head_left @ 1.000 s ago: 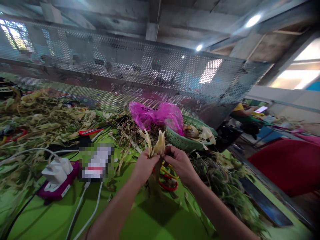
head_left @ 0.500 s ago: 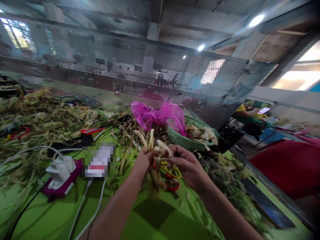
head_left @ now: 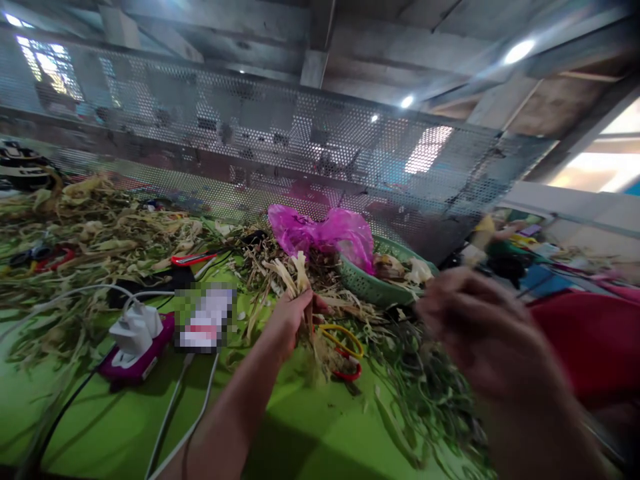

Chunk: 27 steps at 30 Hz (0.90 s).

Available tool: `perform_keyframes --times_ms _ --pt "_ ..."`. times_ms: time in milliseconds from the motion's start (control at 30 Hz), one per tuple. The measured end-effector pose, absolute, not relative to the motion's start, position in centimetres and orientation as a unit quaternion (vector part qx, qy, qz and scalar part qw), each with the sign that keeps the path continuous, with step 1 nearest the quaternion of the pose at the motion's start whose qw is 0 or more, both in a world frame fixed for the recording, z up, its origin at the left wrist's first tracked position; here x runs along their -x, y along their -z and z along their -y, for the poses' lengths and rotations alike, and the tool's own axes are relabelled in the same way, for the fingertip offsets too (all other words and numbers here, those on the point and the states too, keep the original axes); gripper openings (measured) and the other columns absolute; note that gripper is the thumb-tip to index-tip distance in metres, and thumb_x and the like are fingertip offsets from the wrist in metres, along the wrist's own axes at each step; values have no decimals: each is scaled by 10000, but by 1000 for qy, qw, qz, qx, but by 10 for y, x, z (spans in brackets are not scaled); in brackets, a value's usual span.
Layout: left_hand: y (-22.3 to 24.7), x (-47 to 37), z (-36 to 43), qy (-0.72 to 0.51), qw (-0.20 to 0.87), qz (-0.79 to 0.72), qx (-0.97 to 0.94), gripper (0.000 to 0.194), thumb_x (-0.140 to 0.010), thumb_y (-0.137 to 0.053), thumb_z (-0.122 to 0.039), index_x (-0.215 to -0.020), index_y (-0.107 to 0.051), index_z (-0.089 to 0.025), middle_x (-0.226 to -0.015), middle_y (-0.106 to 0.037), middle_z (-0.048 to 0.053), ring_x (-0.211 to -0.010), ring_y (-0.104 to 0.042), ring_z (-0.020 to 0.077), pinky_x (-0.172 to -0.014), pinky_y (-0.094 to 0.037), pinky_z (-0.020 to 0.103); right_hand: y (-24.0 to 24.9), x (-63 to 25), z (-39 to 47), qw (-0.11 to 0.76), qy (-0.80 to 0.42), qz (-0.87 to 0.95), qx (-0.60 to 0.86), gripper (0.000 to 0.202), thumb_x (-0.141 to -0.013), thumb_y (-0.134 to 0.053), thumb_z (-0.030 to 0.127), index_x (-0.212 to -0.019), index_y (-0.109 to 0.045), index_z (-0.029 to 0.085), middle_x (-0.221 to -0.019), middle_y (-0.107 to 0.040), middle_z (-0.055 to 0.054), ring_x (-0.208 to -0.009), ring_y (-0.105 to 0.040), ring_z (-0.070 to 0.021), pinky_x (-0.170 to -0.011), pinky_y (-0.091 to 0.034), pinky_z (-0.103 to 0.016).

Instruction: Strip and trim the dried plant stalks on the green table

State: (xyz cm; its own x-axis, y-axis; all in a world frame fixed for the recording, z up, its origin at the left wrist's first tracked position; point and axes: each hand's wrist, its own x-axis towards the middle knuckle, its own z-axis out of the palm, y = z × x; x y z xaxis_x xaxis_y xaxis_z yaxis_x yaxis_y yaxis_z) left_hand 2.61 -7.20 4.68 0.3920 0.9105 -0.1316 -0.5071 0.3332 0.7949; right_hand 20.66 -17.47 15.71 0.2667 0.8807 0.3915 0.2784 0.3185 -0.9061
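My left hand (head_left: 294, 319) is closed around a bunch of dried, pale plant stalks (head_left: 295, 275). Cut-looking light ends stick up above the fist, and brown shrivelled leaves hang below it. Under and beside that bunch lie loops in yellow (head_left: 345, 337) and red (head_left: 350, 368), which look like tool handles. Off to the right, my right hand (head_left: 475, 327) is raised and smeared by motion. Its fingers look bent, but whether they hold anything is not visible. Nearest to it are a green basket (head_left: 367, 287) with pale husks and a heap of green-grey stalks (head_left: 425, 373).
A pink plastic bag (head_left: 325, 230) rests against the basket. Dried leaves (head_left: 90, 233) are heaped at the left. A phone (head_left: 206, 320) on a cable and a purple power strip (head_left: 137, 360) with white chargers lie on the green table (head_left: 300, 427). A perforated metal screen (head_left: 260, 147) stands behind.
My right hand has left the bunch and swung to the right, toward the side of the basket. My left hand still holds the stalks in about the same place.
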Motion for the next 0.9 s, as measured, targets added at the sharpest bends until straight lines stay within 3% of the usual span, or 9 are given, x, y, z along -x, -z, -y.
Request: perform_keyframes --times_ms 67,133,233,400,533,633,700,800,900 --pt "-53 -27 78 -427 799 -256 -338 192 -746 -656 -329 -794 -624 -146 -682 -660 53 -581 -604 145 -567 -454 251 -135 -183 150 576 -338 537 515 191 -670 -756 339 -746 -622 228 -673 -551 -19 -510 -431 -109 -445 -317 -270" --pt "-56 -28 82 -414 816 -235 -329 178 -750 -659 -285 -856 -636 -145 -676 -662 48 -544 -597 133 -557 -460 246 -113 -165 125 545 -377 536 523 206 -684 -754 346 -766 -620 212 -694 -585 -16 -586 -517 -144 -528 -412 -287" --pt "-56 -27 80 -421 822 -231 -307 207 -737 -691 -282 -880 -628 -147 -636 -633 15 -473 -541 98 -493 -431 216 -90 -153 99 530 -328 558 547 257 -670 -764 397 -760 -622 202 -673 -580 4 -584 -520 -150 -560 -434 -291" --pt "-59 -13 67 -489 806 -201 -267 254 -721 -728 -319 -860 -628 -131 -589 -509 -41 -464 -435 50 -455 -374 168 -79 -160 103 471 -240 630 568 342 -816 -623 418 -1107 -635 240 -1071 -630 -55 -902 -583 -214 -774 -463 -326" --pt "-64 -1 58 -516 806 -142 -252 198 -800 -658 -309 -880 -614 -133 -608 -440 -48 -474 -359 38 -470 -364 161 -63 -157 133 325 -295 705 557 334 -819 -625 363 -1131 -639 243 -1107 -635 -58 -1025 -564 -255 -889 -424 -363" --pt "-66 3 57 -528 806 -123 -237 148 -849 -600 -277 -862 -593 -129 -605 -415 -47 -481 -348 39 -470 -352 157 -42 -146 149 318 -345 705 532 509 -734 -700 289 -1224 -572 237 -1105 -632 -49 -996 -565 -255 -850 -435 -344" --pt "-66 3 57 -528 808 -113 -234 148 -860 -589 -277 -857 -587 -130 -607 -410 -47 -485 -350 40 -472 -349 156 -31 -140 153 356 -370 679 524 410 -719 -671 238 -1123 -606 217 -968 -641 -26 -880 -569 -224 -761 -442 -309" --pt "-65 4 56 -533 806 -114 -230 180 -856 -599 -313 -834 -577 -136 -601 -401 -52 -475 -339 38 -460 -335 152 -30 -136 154 384 -388 638 543 133 -688 -568 155 -804 -620 194 -732 -573 12 -702 -511 -165 -630 -396 -258" --pt "-63 7 52 -555 792 -137 -214 192 -864 -590 -312 -786 -558 -139 -551 -345 -69 -428 -284 36 -407 -273 150 -44 -139 162 365 -419 601 575 167 -626 -492 119 -725 -605 190 -642 -512 27 -598 -444 -128 -552 -339 -237"
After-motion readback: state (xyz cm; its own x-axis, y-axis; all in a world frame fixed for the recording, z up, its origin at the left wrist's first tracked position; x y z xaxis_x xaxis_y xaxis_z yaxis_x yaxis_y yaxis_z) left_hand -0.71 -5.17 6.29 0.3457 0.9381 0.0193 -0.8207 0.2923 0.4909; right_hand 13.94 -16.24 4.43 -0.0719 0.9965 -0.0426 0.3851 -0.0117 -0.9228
